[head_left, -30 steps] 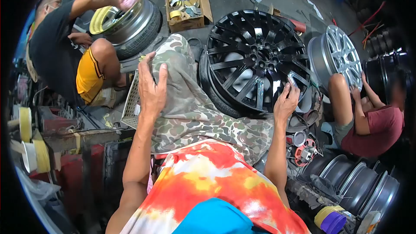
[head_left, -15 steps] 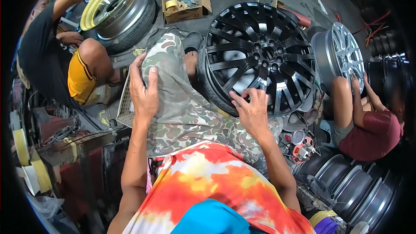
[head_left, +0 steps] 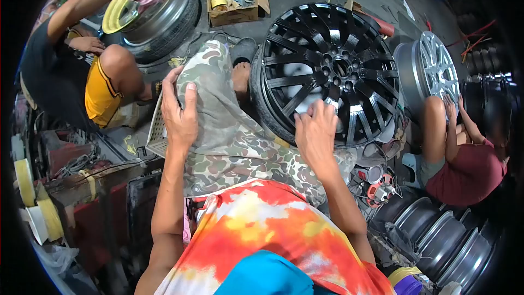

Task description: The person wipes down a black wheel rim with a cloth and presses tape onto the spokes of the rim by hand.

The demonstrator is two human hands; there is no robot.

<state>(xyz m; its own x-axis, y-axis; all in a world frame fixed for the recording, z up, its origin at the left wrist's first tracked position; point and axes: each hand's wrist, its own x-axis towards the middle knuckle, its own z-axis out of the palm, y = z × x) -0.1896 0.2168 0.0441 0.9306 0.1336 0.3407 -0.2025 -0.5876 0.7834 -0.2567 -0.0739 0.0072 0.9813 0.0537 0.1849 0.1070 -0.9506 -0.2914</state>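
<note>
Fingers (head_left: 329,113) bent, right hand (head_left: 317,135) extends over black wheel (head_left: 341,66).

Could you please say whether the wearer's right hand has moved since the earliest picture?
Yes, leftward: the right hand went from right of the black wheel's hub to its left.

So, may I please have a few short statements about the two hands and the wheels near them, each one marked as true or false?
1. The right hand is at the near side of the black wheel. True.
2. A person in a dark red shirt is beside the silver wheel. True.
3. The silver wheel is left of the black wheel in this view. False: it is on the right.
4. The left hand is apart from the black wheel. True.
5. The left hand is closed around a tool. False: it is open, and nothing held shows in it.
</note>
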